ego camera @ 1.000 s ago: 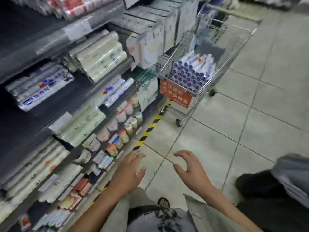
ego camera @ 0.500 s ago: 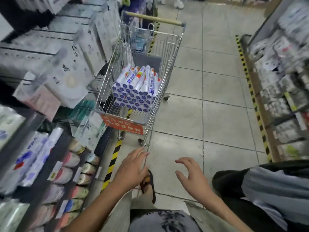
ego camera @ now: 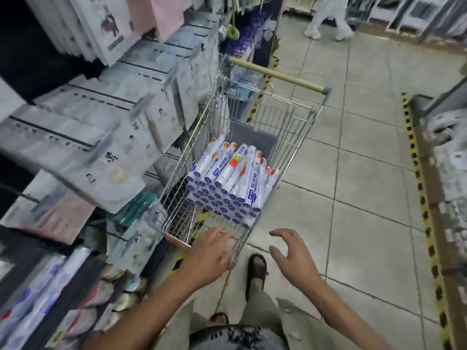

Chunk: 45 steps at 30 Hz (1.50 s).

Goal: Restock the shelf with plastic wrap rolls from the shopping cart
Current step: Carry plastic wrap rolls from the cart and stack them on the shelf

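A wire shopping cart (ego camera: 295, 137) stands in the aisle ahead of me, close to the shelves on the left. Inside it lies a stack of several white plastic wrap rolls (ego camera: 227, 183) with blue ends facing me. My left hand (ego camera: 209, 253) is open, fingers spread, over the cart's near rim. To the right of that near corner my right hand (ego camera: 293, 253) hovers above the floor, empty, with its fingers curled apart. The shelf (ego camera: 38, 299) at lower left holds blurred white and blue rolls.
Hanging white and pink packets (ego camera: 121, 137) jut out from the left shelving beside the cart. A yellow-black floor strip (ego camera: 419, 193) and another shelf unit line the right side. A person in white (ego camera: 326, 18) walks at the far end. My sandalled foot (ego camera: 257, 269) is below the cart.
My view swung from the left shelves to the cart, which is now much nearer. Both hands have moved forward; the left one now reaches the cart's near rim.
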Tool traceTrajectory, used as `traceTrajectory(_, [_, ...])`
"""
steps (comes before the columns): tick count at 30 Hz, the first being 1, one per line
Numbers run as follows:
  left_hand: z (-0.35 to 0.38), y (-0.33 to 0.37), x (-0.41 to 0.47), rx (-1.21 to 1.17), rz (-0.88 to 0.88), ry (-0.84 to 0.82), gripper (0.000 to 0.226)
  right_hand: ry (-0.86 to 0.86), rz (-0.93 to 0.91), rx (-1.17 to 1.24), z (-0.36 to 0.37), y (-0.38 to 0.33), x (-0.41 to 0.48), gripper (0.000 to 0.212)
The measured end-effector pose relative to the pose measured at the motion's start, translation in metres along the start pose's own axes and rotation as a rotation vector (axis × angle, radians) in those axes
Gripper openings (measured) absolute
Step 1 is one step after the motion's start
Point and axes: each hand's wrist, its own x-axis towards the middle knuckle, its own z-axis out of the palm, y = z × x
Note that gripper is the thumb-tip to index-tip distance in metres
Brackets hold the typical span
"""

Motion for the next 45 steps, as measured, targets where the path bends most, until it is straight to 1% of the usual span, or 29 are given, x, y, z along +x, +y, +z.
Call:
traceTrajectory(2, [-0.007, -0.007, 0.022, -0.021, -0.057, 0.031, 0.046, -0.048, -0.059, -0.019, -0.003, -0.007, 0.051, 0.033])
traceTrajectory(4, [-0.010, -0.017, 0.047, -0.027, -0.117, 0.058, 0.048, -0.113, -0.111, -0.042, -0.003, -0.011, 0.102, 0.032])
traceTrajectory(7, [-0.015, -0.034, 0.083, -0.068, -0.262, 0.047, 0.053, -0.272, -0.170, -0.101, -0.001, -0.010, 0.182, 0.029])
traceTrajectory(9, [-0.024, -0.037, 0.102, -0.132, -0.341, 0.065, 0.054, -0.356, -0.223, -0.229, 0.003, -0.001, 0.237, 0.033])
traceTrajectory(12, [-0.034, -0.040, 0.124, -0.190, -0.423, 0.094, 0.057, -0.451, -0.302, -0.483, 0.013, 0.011, 0.313, 0.053])
traceTrajectory(14, [-0.037, -0.041, 0.138, -0.224, -0.478, 0.103, 0.060, -0.531, -0.390, -0.659, 0.023, 0.017, 0.356, 0.061])
traceTrajectory(16, [-0.039, -0.040, 0.147, -0.276, -0.534, 0.127, 0.059, -0.607, -0.476, -0.819, 0.034, 0.024, 0.389, 0.065])
traceTrajectory(19, [-0.041, -0.040, 0.159, -0.351, -0.623, 0.139, 0.051, -0.715, -0.567, -0.995, 0.052, 0.034, 0.419, 0.068])
traceTrajectory(21, [-0.040, -0.040, 0.165, -0.405, -0.671, 0.123, 0.049, -0.753, -0.632, -1.064, 0.064, 0.039, 0.431, 0.066])
traceTrajectory(24, [-0.033, -0.044, 0.168, -0.479, -0.758, 0.126, 0.053, -0.776, -0.743, -1.097, 0.077, 0.043, 0.447, 0.058])
traceTrajectory(27, [-0.029, -0.051, 0.170, -0.578, -0.820, 0.134, 0.048, -0.781, -0.801, -1.046, 0.080, 0.048, 0.462, 0.047])
traceTrajectory(30, [-0.033, -0.056, 0.177, -0.679, -0.867, 0.191, 0.045, -0.787, -0.824, -0.918, 0.073, 0.035, 0.472, 0.046])
traceTrajectory(32, [-0.036, -0.062, 0.184, -0.767, -0.918, 0.231, 0.046, -0.753, -0.839, -0.731, 0.065, 0.011, 0.473, 0.048])
traceTrajectory(34, [-0.042, -0.066, 0.194, -0.845, -0.930, 0.272, 0.043, -0.716, -0.830, -0.460, 0.057, -0.018, 0.469, 0.048])
traceTrajectory(35, [-0.044, -0.065, 0.200, -0.871, -0.917, 0.288, 0.041, -0.729, -0.790, -0.299, 0.053, -0.033, 0.463, 0.047])
traceTrajectory(36, [-0.048, -0.063, 0.208, -0.890, -0.889, 0.297, 0.043, -0.770, -0.711, -0.131, 0.051, -0.048, 0.454, 0.046])
traceTrajectory(38, [-0.056, -0.055, 0.224, -0.931, -0.830, 0.332, 0.058, -0.906, -0.469, 0.165, 0.048, -0.076, 0.432, 0.041])
traceTrajectory(39, [-0.060, -0.052, 0.230, -0.962, -0.817, 0.355, 0.064, -0.964, -0.358, 0.273, 0.051, -0.085, 0.422, 0.038])
traceTrajectory(41, [-0.062, -0.052, 0.236, -0.976, -0.826, 0.385, 0.064, -1.049, -0.204, 0.415, 0.059, -0.086, 0.411, 0.027])
traceTrajectory(42, [-0.062, -0.052, 0.236, -0.951, -0.835, 0.381, 0.063, -1.088, -0.134, 0.437, 0.063, -0.081, 0.411, 0.020])
traceTrajectory(43, [-0.060, -0.054, 0.232, -0.924, -0.842, 0.364, 0.063, -1.123, -0.087, 0.409, 0.064, -0.071, 0.416, 0.016])
traceTrajectory(44, [-0.058, -0.056, 0.228, -0.902, -0.848, 0.346, 0.064, -1.132, -0.090, 0.288, 0.065, -0.057, 0.425, 0.018])
traceTrajectory(45, [-0.055, -0.057, 0.224, -0.884, -0.867, 0.336, 0.065, -1.128, -0.148, 0.096, 0.066, -0.040, 0.436, 0.024])
